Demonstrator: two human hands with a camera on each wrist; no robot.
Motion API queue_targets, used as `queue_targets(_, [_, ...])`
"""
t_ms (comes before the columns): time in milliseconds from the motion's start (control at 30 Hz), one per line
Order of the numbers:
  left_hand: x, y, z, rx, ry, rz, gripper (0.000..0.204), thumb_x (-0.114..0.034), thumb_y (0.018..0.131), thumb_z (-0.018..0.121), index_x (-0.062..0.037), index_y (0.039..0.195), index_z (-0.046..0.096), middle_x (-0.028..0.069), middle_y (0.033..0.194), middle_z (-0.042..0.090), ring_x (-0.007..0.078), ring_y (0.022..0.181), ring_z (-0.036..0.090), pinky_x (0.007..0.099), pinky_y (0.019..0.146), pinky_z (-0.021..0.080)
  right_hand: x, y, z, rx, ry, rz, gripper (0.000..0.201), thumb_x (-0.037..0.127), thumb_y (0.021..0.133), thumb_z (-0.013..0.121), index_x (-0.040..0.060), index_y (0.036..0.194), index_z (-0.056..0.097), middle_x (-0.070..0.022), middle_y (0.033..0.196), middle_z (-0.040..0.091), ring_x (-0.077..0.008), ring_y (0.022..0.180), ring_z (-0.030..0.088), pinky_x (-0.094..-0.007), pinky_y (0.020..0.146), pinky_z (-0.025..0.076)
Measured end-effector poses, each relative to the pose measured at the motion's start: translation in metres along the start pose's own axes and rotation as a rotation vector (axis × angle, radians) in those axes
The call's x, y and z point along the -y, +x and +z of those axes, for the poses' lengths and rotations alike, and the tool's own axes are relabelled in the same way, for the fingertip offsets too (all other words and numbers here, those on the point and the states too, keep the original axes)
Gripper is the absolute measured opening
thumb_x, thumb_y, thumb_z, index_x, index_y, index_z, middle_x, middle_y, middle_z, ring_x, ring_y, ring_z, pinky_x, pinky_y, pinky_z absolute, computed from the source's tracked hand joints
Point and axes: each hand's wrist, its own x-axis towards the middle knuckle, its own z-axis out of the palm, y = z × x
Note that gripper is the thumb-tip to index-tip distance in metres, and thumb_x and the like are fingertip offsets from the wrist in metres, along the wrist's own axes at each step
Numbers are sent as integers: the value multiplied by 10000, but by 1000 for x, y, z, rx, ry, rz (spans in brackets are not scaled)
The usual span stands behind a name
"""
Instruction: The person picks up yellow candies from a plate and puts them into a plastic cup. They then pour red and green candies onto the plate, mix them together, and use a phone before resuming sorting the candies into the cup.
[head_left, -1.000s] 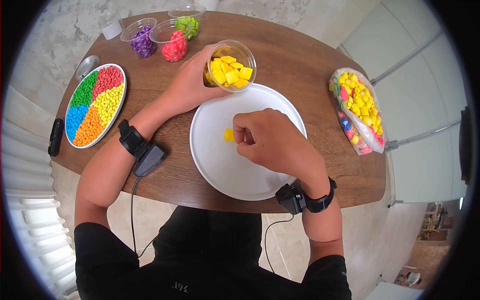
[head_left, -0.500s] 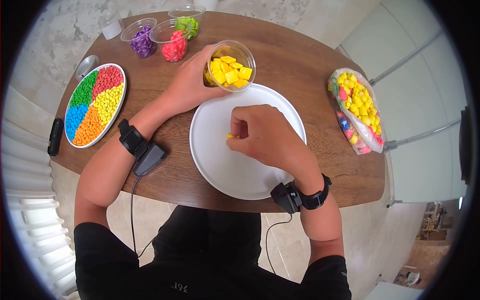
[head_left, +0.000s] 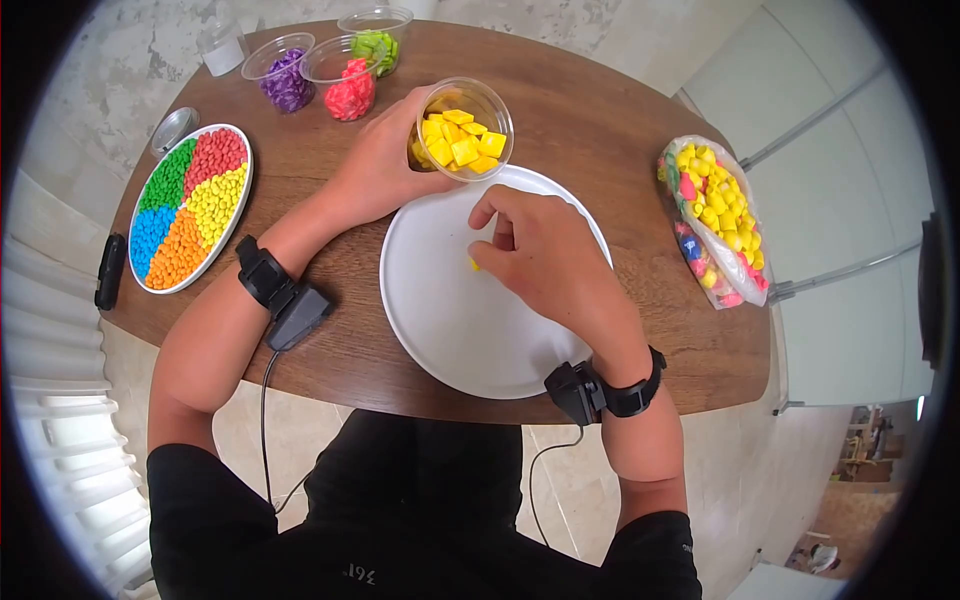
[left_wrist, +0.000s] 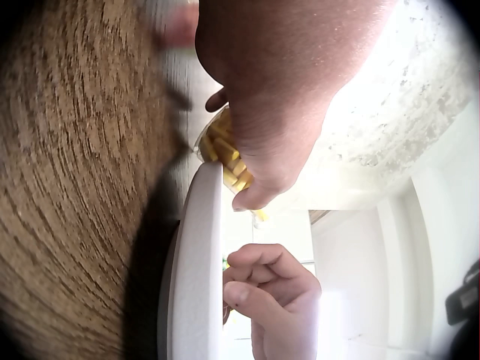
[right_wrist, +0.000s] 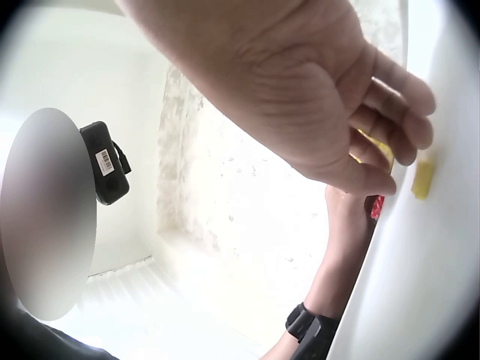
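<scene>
My left hand [head_left: 385, 150] grips a clear plastic cup [head_left: 505, 105] tilted above the far rim of a white round plate [head_left: 440, 340]. Yellow square pieces [head_left: 462, 140] fill part of that cup. Over the plate hovers my right hand [head_left: 555, 250], thumb and forefinger parted, fingers loosely bent. On the plate below lies a single yellow square [right_wrist: 423, 178], set a little apart from the fingertips in the right wrist view. From the head, my thumb covers most of this square.
At the left stands an oval dish [head_left: 250, 190] of small candies sorted by colour. Farther back are cups of purple pieces [head_left: 288, 88], pink pieces [head_left: 350, 92] and green pieces [head_left: 375, 48]. A bag [head_left: 715, 220] of yellow and pink sweets lies at the right.
My right hand first shifts left over the yellow square, then moves slightly back and right, thumb and forefinger spreading wider. The left hand keeps the cup in nearly the same place.
</scene>
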Motion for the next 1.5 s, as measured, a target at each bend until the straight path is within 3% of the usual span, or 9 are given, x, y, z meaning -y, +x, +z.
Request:
queue_targets(133, [-7, 0, -3, 64, -3, -79, 838, -92, 757, 862, -28, 1494, 469, 122, 1386, 612, 218, 1316, 577, 374, 1147, 435, -13, -2, 9, -35, -84, -64, 145, 133, 848, 729, 13, 929, 713, -169, 867, 741, -333, 869, 716, -424, 829, 554])
queue_targets(467, [-4, 0, -3, 65, 6, -65, 842, -96, 756, 862, -31, 1496, 467, 125, 1392, 608, 222, 1324, 571, 376, 1151, 430, -6, 0, 5, -30, 15, -107, 145, 128, 818, 744, 9, 877, 685, -138, 790, 709, -285, 756, 697, -387, 726, 540])
queue_targets(567, [-1, 1, 0, 0, -5, 10, 823, -196, 726, 873, -50, 1445, 500, 175, 1322, 655, 345, 1251, 632, 427, 1075, 492, -2, -1, 1, -26, -17, -69, 116, 121, 839, 741, 19, 882, 707, -147, 807, 737, -323, 770, 715, -412, 756, 554])
queue_targets(633, [-4, 0, -3, 54, -4, -59, 831, -102, 762, 864, -30, 1491, 471, 126, 1384, 614, 221, 1316, 578, 375, 1146, 435, -3, -1, 2, -8, -15, -55, 118, 127, 849, 741, 20, 890, 711, -143, 798, 737, -315, 764, 717, -410, 758, 555])
queue_targets(767, [-4, 0, -2, 59, -2, -68, 832, -103, 763, 864, -29, 1493, 470, 124, 1384, 615, 218, 1316, 578, 373, 1146, 434, -2, 0, 4, 37, 6, -41, 136, 155, 878, 733, 21, 903, 725, -135, 783, 739, -306, 758, 721, -406, 760, 556])
queue_targets(833, [-1, 0, 1, -6, 2, 7, 816, -204, 731, 881, -55, 1441, 506, 168, 1318, 662, 338, 1247, 637, 425, 1071, 496, 0, 0, 3, 68, 23, -11, 144, 163, 886, 731, 21, 906, 728, -132, 780, 740, -306, 757, 721, -407, 763, 557])
queue_targets(1100, [1, 0, 1, -1, -5, 3, 819, -199, 729, 881, -49, 1441, 506, 167, 1337, 653, 341, 1261, 630, 423, 1078, 493, -5, -4, -1, 150, -95, -40, 259, 234, 815, 777, 14, 943, 731, -159, 912, 733, -327, 896, 696, -424, 848, 541])
queue_targets(1167, [0, 0, 1, 2, -8, -1, 820, -199, 729, 881, -48, 1442, 505, 167, 1338, 652, 341, 1263, 628, 424, 1080, 491, -10, -4, 4, 136, -61, -90, 271, 224, 791, 786, 7, 944, 729, -128, 804, 708, -279, 781, 681, -394, 752, 525])
queue_targets(1500, [4, 5, -5, -134, -349, -259, 815, -246, 817, 897, -17, 1472, 470, 128, 1295, 628, 187, 1203, 608, 336, 1021, 500, -11, -3, 6, 142, -13, -142, 216, 143, 765, 761, 4, 897, 663, -116, 707, 665, -242, 665, 650, -372, 648, 503])
